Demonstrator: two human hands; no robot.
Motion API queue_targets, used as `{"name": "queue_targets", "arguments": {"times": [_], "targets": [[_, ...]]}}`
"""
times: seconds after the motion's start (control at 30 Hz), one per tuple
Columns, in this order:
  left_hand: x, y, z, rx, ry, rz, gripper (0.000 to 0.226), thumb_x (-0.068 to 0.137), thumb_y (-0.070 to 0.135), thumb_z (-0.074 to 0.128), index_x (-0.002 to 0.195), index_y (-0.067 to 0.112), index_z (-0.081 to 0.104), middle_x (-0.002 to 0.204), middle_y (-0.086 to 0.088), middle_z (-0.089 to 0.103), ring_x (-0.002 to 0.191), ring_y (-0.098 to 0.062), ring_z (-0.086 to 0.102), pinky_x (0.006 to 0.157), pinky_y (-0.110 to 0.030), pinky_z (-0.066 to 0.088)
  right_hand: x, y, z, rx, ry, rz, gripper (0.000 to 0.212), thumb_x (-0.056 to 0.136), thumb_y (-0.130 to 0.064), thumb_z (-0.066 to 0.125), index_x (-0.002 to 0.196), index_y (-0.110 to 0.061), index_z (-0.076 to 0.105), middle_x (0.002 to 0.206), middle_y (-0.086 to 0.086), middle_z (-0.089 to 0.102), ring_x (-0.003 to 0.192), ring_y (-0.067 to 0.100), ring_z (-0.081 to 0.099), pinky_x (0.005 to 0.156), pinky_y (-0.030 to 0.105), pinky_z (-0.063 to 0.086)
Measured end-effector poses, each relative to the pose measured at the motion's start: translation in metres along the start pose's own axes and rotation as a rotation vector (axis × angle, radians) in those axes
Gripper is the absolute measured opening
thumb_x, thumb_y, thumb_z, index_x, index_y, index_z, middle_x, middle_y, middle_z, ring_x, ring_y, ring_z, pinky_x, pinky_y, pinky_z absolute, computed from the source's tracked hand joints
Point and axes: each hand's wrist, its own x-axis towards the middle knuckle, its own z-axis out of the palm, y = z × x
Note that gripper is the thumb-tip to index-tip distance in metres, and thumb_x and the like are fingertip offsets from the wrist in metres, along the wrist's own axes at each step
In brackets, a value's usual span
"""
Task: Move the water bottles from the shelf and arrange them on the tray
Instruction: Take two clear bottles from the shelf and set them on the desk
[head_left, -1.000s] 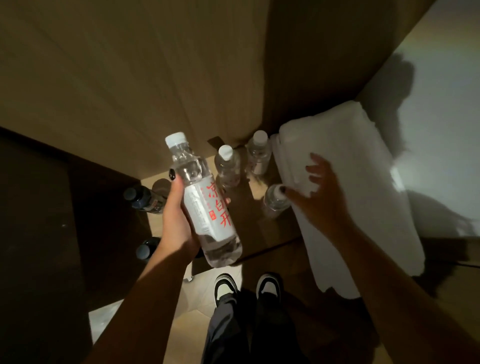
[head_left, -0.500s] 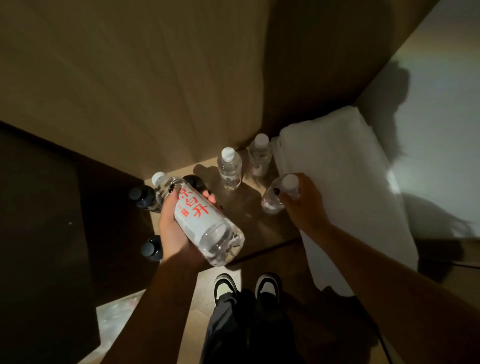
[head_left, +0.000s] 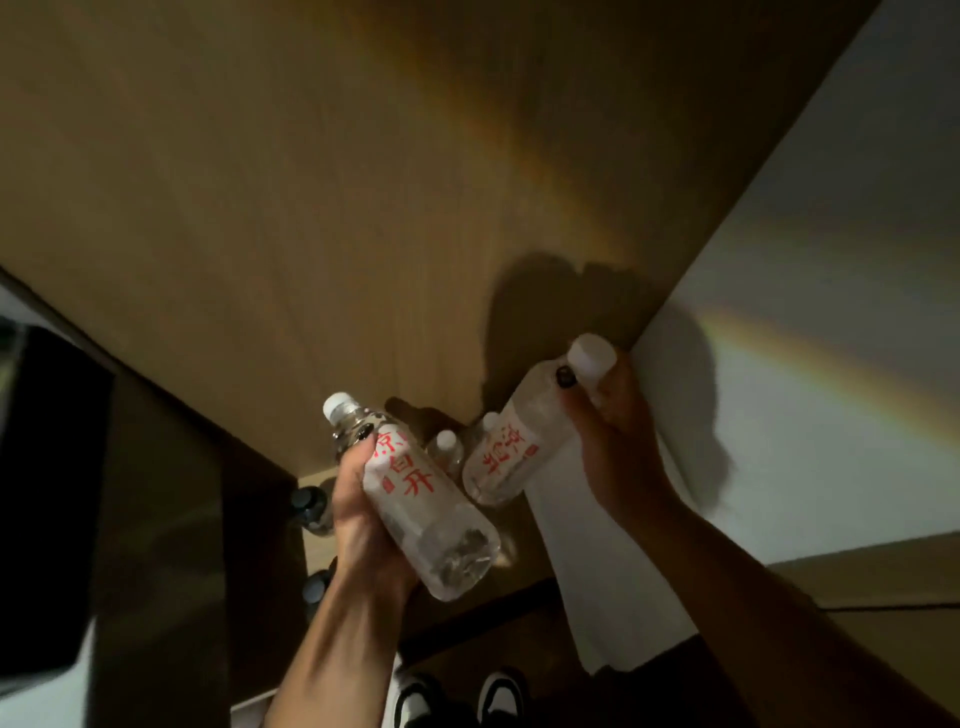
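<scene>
- Left hand covers one side of its bottle; part of the red label is hidden.
- Right hand wraps the neck of the second bottle.
- Shelf bottle mostly hidden between the two held ones.
- Dark caps in shadow, bodies unreadable.
- Shoes cut by bottom edge.
- Towel partly behind right forearm.

Both hands up, a water bottle in each

Left hand grips a clear plastic bottle with red lettering round its body; right hand holds a matching white-capped bottle by the neck, both tilted above the dim wooden shelf.
</scene>
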Motion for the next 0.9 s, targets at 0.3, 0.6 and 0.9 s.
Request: {"name": "queue_targets", "arguments": {"times": [0.3,0.6,0.9], "targets": [[-0.071,0.027,0.061,-0.096,-0.060,0.037,0.029,0.089,0.043,0.053,0.083,0.015,0.058,0.072,-0.003,0.057,0.062,-0.016,0.059,0.051,-0.029,0.056,-0.004,-0.127,0.006,0.113,0.138,-0.159,0.044,0.082,-0.046,0.048,0.117,-0.020,0.051,0.109,0.002,0.068,0.093,0.011,0.068,0.074,0.028,0.055],[-0.152,0.021,0.092,-0.035,-0.257,0.070,0.036,0.083,0.044,0.055,0.074,0.011,0.067,0.071,-0.006,0.063,0.057,-0.022,0.067,0.055,-0.029,0.057,-0.035,-0.176,0.000,0.264,0.007,-0.148,0.042,0.090,-0.040,0.056,0.126,-0.019,0.050,0.105,-0.003,0.066,0.086,0.005,0.068,0.074,0.023,0.051],[-0.236,-0.025,0.077,0.096,-0.248,0.041,0.042,0.076,0.047,0.064,0.075,0.006,0.071,0.096,-0.019,0.072,0.102,-0.033,0.066,0.095,-0.047,0.049,-0.105,-0.129,-0.035,0.423,-0.065,0.320,0.069,0.060,-0.063,0.068,0.118,-0.030,0.052,0.108,0.014,0.067,0.094,0.036,0.069,0.089,0.058,0.052]]}}
